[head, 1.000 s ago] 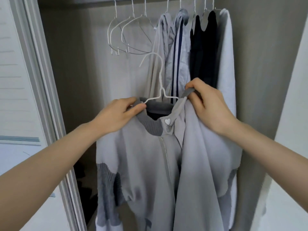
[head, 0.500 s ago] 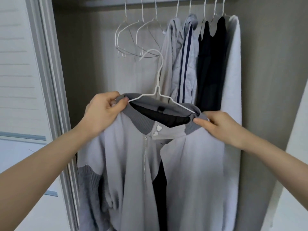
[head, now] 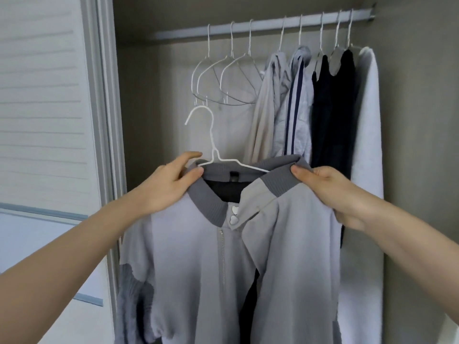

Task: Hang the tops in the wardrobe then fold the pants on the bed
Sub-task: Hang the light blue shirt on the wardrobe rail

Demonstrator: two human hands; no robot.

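Both bare forearms raised forward; left hand (head: 171,184) pinches with thumb and curled fingers, right hand (head: 330,189) grips with fingers curled under, knuckles up.

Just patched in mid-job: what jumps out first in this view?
Front and centre, a grey zip jacket on a white wire hanger is held up by both hands: the left hand and right hand each pinch its ribbed collar. Behind it, the wardrobe rail carries three empty hangers, then hung tops to the right.
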